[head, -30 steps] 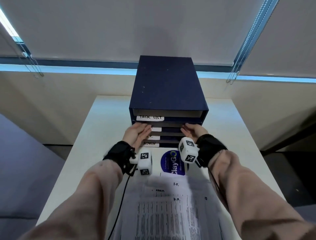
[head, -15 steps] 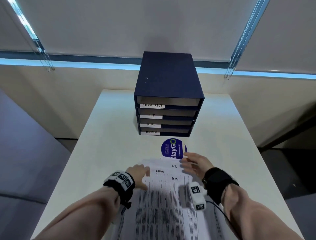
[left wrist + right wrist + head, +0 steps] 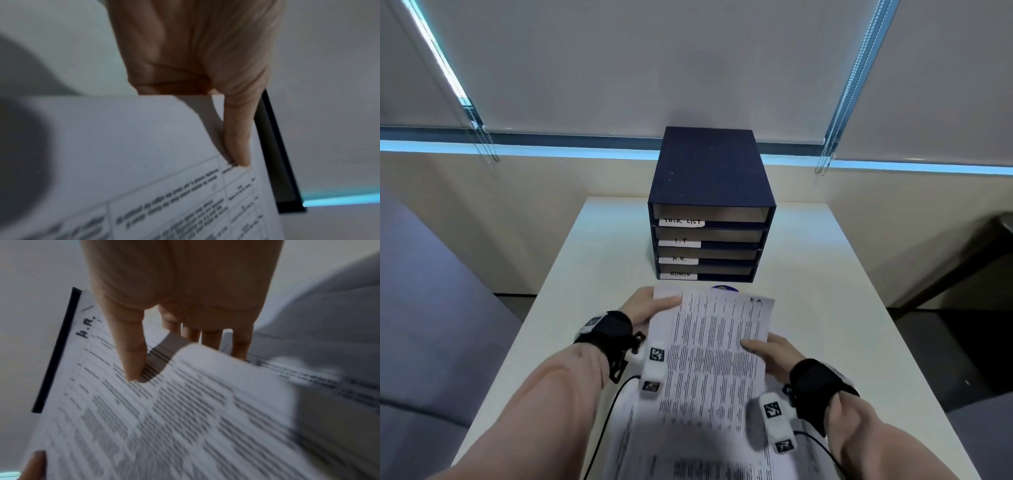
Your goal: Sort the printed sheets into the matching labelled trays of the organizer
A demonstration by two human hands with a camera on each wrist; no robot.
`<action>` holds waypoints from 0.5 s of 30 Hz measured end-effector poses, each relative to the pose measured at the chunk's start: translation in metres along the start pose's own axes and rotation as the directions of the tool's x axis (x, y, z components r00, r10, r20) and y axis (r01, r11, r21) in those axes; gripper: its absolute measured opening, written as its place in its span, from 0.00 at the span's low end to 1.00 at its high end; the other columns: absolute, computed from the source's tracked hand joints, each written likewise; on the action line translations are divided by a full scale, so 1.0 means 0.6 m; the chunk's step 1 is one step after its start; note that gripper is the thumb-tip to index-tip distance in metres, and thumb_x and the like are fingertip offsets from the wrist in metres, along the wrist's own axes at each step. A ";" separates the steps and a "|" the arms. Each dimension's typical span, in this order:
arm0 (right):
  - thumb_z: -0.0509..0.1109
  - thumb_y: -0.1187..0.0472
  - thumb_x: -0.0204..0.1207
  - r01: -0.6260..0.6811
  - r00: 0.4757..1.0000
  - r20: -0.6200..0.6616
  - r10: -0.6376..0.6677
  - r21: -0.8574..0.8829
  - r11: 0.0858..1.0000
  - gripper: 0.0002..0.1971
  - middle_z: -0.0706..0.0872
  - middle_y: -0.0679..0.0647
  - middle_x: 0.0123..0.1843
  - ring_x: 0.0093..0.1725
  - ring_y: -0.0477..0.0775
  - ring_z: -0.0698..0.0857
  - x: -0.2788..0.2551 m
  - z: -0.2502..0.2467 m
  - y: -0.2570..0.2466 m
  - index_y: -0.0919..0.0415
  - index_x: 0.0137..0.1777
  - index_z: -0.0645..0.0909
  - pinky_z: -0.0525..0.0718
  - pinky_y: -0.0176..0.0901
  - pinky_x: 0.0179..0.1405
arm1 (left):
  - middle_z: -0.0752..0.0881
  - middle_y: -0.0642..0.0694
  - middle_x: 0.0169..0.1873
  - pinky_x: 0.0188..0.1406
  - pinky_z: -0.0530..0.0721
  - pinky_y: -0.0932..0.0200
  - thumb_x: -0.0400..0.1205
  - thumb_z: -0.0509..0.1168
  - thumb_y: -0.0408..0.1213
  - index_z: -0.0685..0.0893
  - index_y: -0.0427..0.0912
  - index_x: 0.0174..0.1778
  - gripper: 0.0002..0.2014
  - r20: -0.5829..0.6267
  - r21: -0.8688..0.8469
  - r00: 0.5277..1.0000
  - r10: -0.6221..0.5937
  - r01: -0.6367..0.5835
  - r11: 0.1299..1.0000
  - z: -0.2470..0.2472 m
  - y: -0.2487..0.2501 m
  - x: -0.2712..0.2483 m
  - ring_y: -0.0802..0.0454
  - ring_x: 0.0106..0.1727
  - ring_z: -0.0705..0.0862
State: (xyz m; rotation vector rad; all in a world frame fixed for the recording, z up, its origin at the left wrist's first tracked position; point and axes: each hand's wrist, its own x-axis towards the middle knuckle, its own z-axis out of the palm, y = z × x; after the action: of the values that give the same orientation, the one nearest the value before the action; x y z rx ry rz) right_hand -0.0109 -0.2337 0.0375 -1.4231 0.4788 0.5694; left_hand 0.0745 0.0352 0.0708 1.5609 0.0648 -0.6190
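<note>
Lifting off the pile at the lower centre of the frame, the H.R. sheet (image 3: pixel 717 346) is now pinched by the left hand (image 3: pixel 650 306) and right hand (image 3: pixel 765 353), below the organizer (image 3: pixel 710 205); the H.R. tray (image 3: pixel 709 258) comes next.

Left hand (image 3: pixel 197 48) fills the top centre, seen from the wrist side. Thumb (image 3: pixel 236 138) runs down the top face of a printed sheet (image 3: pixel 144 162), tip pressed near its right edge; the other fingers are hidden under the paper, so it's a pinch at the edge. Sheet spans the lower left, carries a ruled table with blurred, unreadable text. Dark soft shadow covers the far left. Right of the thumb, a dark narrow edge (image 3: pixel 275 154) slants down. Pale blurred surface behind, with a bright cyan strip (image 3: pixel 341 199) at lower right.
</note>
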 end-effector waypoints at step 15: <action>0.65 0.74 0.79 0.096 0.995 0.031 -0.100 0.111 0.989 0.18 0.86 0.59 0.60 0.57 0.50 0.86 0.010 0.012 -0.028 0.69 0.68 0.75 0.82 0.35 0.48 | 0.84 0.36 0.64 0.74 0.72 0.38 0.88 0.53 0.46 0.77 0.35 0.68 0.21 -0.142 -0.050 0.989 -0.028 0.021 0.999 -0.027 0.004 0.050 0.39 0.66 0.82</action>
State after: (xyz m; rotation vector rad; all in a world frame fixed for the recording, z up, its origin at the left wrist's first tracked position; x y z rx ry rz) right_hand 0.0042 -0.2270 0.0476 -1.3218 0.4029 0.4818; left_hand 0.1063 0.0407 0.0596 1.5575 0.2058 -0.5204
